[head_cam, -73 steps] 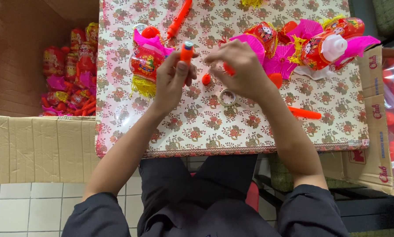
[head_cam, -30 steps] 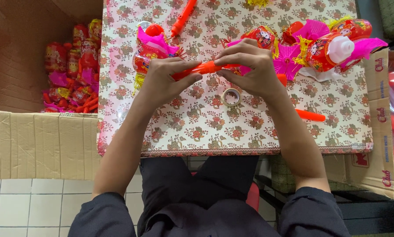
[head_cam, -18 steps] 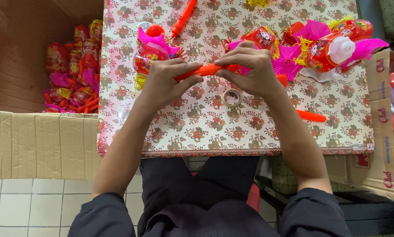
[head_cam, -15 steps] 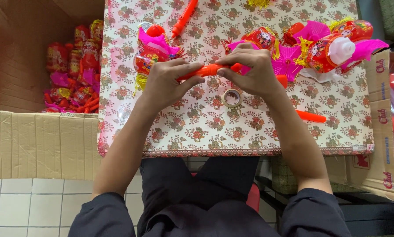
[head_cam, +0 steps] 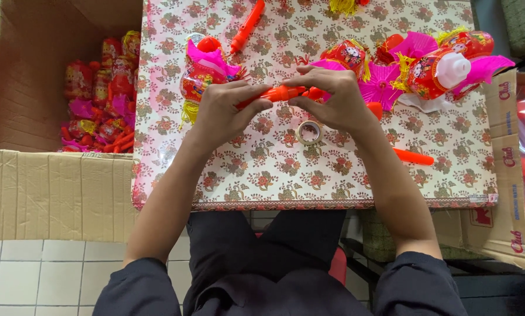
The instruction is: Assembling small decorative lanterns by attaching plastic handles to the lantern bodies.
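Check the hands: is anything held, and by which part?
Both grip one orange stick: left hand around its left end, right hand pinching its right end.

A small home-style assembly workshop for toy lanterns: a desk (head_cam: 332, 175) covered in floral wrap carries a heap of red and pink lanterns (head_cam: 426, 64) at its far right corner, a cardboard box (head_cam: 34, 117) on the left holds finished ones, and the floor is white tile (head_cam: 34, 275).

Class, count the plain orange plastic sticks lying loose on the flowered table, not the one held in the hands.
2: one orange stick near the top edge, one orange stick by the right forearm. More may hide under the lantern toys.
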